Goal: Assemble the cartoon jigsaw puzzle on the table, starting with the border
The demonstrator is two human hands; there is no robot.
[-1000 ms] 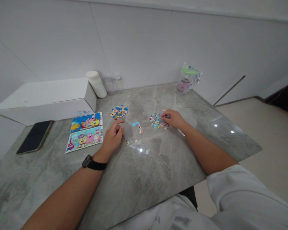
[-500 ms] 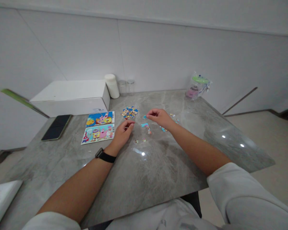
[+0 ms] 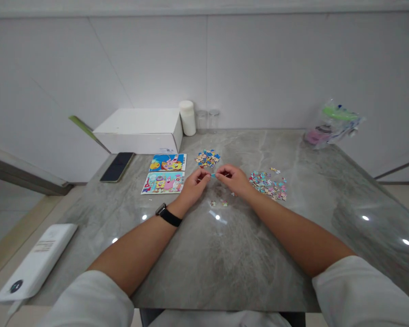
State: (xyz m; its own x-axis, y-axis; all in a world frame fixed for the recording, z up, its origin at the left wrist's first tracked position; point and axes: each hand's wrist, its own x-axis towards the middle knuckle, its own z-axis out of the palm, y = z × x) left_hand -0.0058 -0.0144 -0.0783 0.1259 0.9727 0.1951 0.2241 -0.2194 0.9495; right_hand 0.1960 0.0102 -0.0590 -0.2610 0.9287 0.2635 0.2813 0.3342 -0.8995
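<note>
My left hand (image 3: 195,185) and my right hand (image 3: 232,179) meet at the middle of the grey marble table (image 3: 225,254), fingers pinched together on small blue puzzle pieces (image 3: 213,175) between them. One pile of loose puzzle pieces (image 3: 207,158) lies just beyond my hands. A second pile of pieces (image 3: 269,185) lies to the right of my right hand. Two stray pieces (image 3: 219,203) sit on the table just below my hands. Two cartoon picture cards (image 3: 165,173) lie left of my left hand. A black watch (image 3: 168,215) is on my left wrist.
A white box (image 3: 141,129) stands at the back left with a white cylinder (image 3: 187,117) and two clear jars (image 3: 207,120) beside it. A dark phone (image 3: 117,166) lies near the box. A white power bank (image 3: 37,261) sits at the near left edge. A bagged item (image 3: 330,125) is at the back right.
My right hand came left from the right pile with a piece and now meets my left hand at the centre. The camera view swung right and now looks squarely at the table.
</note>
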